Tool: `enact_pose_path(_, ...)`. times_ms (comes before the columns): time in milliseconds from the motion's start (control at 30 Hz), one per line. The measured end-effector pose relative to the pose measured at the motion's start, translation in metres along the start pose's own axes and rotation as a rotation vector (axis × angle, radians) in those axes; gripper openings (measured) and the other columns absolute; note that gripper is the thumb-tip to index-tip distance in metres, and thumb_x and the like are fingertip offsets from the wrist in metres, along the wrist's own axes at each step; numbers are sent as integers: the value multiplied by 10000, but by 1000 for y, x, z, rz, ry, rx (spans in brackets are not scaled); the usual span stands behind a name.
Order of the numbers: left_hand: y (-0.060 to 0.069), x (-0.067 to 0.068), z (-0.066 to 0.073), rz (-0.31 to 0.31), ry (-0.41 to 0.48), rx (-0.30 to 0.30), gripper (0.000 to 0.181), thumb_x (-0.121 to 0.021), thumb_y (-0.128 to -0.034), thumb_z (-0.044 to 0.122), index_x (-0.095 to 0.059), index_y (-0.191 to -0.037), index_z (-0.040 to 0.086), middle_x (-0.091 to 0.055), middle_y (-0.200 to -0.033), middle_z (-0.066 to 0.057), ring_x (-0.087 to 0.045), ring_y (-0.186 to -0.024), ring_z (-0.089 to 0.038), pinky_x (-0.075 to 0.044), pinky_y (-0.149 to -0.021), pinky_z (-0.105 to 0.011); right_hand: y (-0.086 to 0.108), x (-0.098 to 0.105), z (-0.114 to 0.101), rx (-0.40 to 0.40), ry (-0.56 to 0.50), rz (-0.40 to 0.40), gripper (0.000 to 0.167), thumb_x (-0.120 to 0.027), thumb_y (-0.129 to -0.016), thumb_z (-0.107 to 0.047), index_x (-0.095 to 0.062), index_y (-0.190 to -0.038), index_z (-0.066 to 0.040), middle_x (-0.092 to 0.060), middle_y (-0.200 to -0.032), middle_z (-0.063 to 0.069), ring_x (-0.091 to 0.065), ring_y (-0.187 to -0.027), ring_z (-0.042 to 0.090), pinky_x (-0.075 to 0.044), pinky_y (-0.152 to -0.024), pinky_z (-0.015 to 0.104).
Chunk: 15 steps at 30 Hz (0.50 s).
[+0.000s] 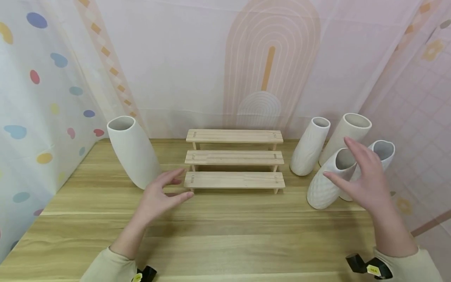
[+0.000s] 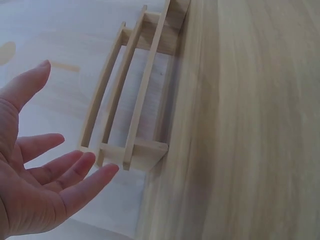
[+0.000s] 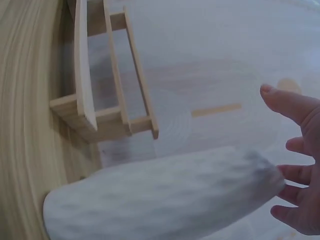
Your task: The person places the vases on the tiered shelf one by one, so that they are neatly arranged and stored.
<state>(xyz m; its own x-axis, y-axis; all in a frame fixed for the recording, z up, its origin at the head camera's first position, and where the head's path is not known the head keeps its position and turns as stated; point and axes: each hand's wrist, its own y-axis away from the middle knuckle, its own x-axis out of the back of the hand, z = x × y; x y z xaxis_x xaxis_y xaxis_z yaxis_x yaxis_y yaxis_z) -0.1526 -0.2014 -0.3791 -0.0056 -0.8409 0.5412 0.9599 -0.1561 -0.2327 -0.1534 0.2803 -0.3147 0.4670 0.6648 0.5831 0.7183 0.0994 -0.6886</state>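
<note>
A three-step wooden stand (image 1: 234,180) sits at the middle of the table. My left hand (image 1: 160,197) is held over the table near the stand's left end, thumb and fingers spread, holding nothing; the left wrist view shows the same hand (image 2: 40,185) apart from the stand. My right hand (image 1: 368,180) hovers by the upper end of a dimpled white vase (image 1: 324,188), its thumb and fingers apart. In the right wrist view the fingers are close to the rim of the dimpled vase (image 3: 165,195); whether they touch it I cannot tell.
A tall smooth white vase (image 1: 135,156) stands left of the stand. Beside the dimpled vase are a slim white vase (image 1: 306,150), a wide cream vase (image 1: 347,131) and a vase with a wavy rim (image 1: 387,156). Patterned curtains (image 1: 169,66) hang behind the wooden table (image 1: 225,243).
</note>
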Motion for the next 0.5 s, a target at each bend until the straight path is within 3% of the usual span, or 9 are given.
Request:
enact_pose_path(67,0,1,-4,-10,-16,10,730,-844,-809,309,-532,-1433,95,-529,-1398,-146,-590,-1154,-338,-568,-864,-467,2,2,5,-87,-25,-42,888,-876,-742,-278,-446,-1462,15,-474,-1419,279,-368,-1331,475,-248,-1154,545)
enact_pose_path(133,-1,2,-8,-28,-25,18,734,-844,-806,324,-534,-1436,109,-538,-1404,-138,-600,-1153,-335,-535,-907,-517,5,2,9,-167,-61,-75,942,-871,-710,-92,-379,-1509,-8,-419,-1476,260,-340,-1378,398,-268,-1171,395)
enact_pose_path(267,-6,5,-16,-87,-32,41,751,-836,-810,350,-515,-1456,143,-516,-1444,-117,-591,-1186,-336,-479,-952,-592,8,1,15,-257,-153,-107,975,-833,-767,-31,-271,-1563,-50,-360,-1525,236,-336,-1391,139,-280,-1038,76)
enact_pose_path(367,-10,7,-22,-127,-24,51,756,-826,-822,343,-495,-1471,139,-486,-1471,-127,-573,-1211,-352,-511,-927,-563,10,0,20,-291,-216,-123,981,-806,-786,15,-228,-1575,-57,-370,-1499,263,-386,-1279,-15,-313,-969,28)
enact_pose_path(500,-17,8,-29,-157,12,87,765,-817,-832,337,-477,-1480,116,-460,-1493,-119,-542,-1250,-361,-527,-926,-514,13,1,27,-316,-259,-147,949,-776,-808,42,-221,-1573,-43,-394,-1474,245,-442,-1140,-79,-355,-915,20)
